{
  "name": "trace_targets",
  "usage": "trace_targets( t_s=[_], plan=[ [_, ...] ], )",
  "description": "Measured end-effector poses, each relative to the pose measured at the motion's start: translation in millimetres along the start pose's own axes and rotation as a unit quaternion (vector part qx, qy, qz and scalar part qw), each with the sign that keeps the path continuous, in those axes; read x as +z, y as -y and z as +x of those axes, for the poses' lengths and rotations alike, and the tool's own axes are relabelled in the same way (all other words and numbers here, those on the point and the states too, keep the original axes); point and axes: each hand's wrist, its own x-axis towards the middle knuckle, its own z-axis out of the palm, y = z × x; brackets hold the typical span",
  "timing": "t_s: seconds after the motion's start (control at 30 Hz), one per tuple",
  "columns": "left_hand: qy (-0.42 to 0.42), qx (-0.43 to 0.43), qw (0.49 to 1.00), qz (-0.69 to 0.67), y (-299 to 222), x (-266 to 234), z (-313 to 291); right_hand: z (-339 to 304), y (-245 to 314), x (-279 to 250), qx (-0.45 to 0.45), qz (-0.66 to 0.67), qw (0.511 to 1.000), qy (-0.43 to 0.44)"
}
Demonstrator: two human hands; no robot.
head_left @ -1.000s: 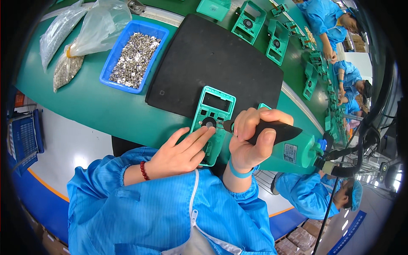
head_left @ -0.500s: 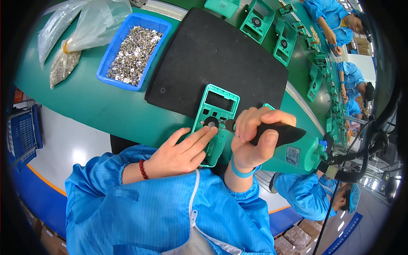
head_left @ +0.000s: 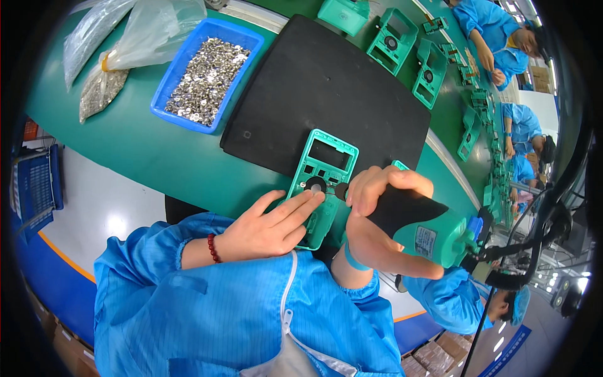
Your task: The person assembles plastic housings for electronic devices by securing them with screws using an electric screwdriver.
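Observation:
A green plastic housing (head_left: 321,231) with a rectangular window lies on the near edge of a black mat, tilted slightly. My left hand (head_left: 270,227) rests on it with fingers stretched out, fingertips against the round black part (head_left: 314,182) in its middle. My right hand (head_left: 377,213) is wrapped round an electric screwdriver (head_left: 433,239) with a black grip and green body, lying almost level. Its dark nose points left at the round part, close to my left fingertips. Whether its bit touches a screw is too small to tell.
A blue bin (head_left: 164,113) full of small metal pieces stands left of the black mat (head_left: 314,81). Clear bags (head_left: 103,85) lie farther left. Several green housings (head_left: 392,44) line the far right, where co-workers in blue sit. A black cable (head_left: 534,245) hangs at the right.
My right thumb has come away from the black grip and now reaches along under the screwdriver's body. The tool's rear end has dropped slightly. My left hand stays on the housing.

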Motion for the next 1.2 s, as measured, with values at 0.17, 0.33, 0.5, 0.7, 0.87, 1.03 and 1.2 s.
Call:
trace_targets(
  t_s=[0.17,0.33,0.5,0.7,0.87,1.03,1.2],
  plan=[
    [-0.015,0.000,1.000,0.010,-1.7,3.6,-1.5,1.8,-2.9,-3.7,-0.021,0.081,0.996,0.041],
    [-0.044,-0.004,0.999,-0.001,-0.4,6.7,0.5,1.7,-8.0,-3.5,-0.021,0.095,0.995,0.027],
    [-0.042,-0.005,0.999,-0.006,1.1,7.7,0.3,0.8,-12.8,-4.3,-0.011,0.090,0.996,0.011],
    [-0.017,0.002,1.000,0.000,0.6,3.7,1.1,0.1,-15.1,-5.8,0.008,0.114,0.993,-0.013],
    [-0.030,-0.005,0.999,0.015,-1.8,1.5,2.5,-4.2,-13.9,-0.2,-0.025,0.080,0.995,-0.050],
    [-0.008,0.004,0.999,0.036,-5.4,-7.4,3.3,-1.3,1.7,6.0,-0.022,0.030,0.997,-0.069],
    [0.021,0.012,0.999,0.041,-6.0,-12.5,5.4,0.8,28.2,11.8,-0.092,0.042,0.994,-0.041]
  ],
)
